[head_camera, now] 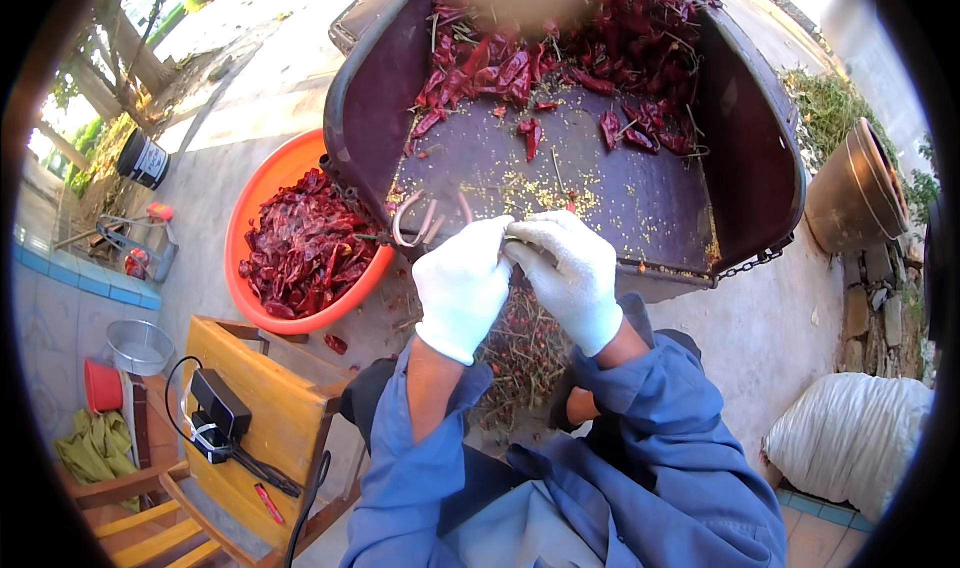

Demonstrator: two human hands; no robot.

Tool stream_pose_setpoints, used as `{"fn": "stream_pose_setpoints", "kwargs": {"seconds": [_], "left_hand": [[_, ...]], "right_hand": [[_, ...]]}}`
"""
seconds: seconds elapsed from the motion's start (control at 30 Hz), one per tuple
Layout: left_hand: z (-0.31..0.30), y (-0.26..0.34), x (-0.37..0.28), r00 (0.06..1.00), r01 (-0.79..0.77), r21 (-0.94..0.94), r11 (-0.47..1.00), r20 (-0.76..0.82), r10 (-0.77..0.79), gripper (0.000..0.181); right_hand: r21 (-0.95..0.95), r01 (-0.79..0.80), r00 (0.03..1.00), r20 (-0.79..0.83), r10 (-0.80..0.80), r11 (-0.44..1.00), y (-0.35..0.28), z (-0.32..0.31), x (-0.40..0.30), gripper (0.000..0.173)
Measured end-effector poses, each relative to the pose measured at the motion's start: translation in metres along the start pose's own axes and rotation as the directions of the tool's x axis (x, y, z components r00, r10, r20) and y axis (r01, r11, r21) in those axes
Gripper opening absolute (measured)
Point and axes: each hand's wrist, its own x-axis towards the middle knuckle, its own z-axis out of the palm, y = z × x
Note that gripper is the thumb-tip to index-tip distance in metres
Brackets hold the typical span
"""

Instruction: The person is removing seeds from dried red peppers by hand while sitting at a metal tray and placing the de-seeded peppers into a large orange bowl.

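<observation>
My left hand [463, 286] and my right hand [568, 275], both in white knit gloves, meet at the near edge of a dark metal cart bed [480, 170]. Between their fingertips is a thin green stem, mostly covered by the gloves; whether a pepper hangs on it is hidden. Dried red chili peppers [517, 72] lie heaped at the bed's far end, with a few loose pods and scattered yellow seeds nearer me. Left of the cart, an orange plastic basin [234, 245] holds many dried red peppers. Stems and bits of pepper [525, 350] litter the ground below my hands.
A wooden chair [277, 373] with a black power adapter [220, 403] and cables stands at lower left. A chain [750, 263] hangs at the cart's right corner. A white sack [847, 433] lies at right, below a large brown pot [855, 193]. A black bucket [142, 160] lies at upper left.
</observation>
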Motion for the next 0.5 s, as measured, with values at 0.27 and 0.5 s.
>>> {"fn": "stream_pose_setpoints", "kwargs": {"seconds": [0.27, 0.5], "left_hand": [[-0.003, 0.004, 0.002, 0.987, 0.087, -0.043, 0.995, 0.139, -0.08, 0.029], [0.002, 0.006, 0.001, 0.993, 0.113, -0.305, 0.945, 0.068, -0.097, 0.018]], "right_hand": [[0.206, -0.282, 0.959, 0.054, 0.277, 0.937, 0.008, -0.006, -0.001, 0.015], [0.606, -0.69, 0.688, 0.381, 0.617, 0.395, 0.012, -0.016, 0.002, 0.015]]}}
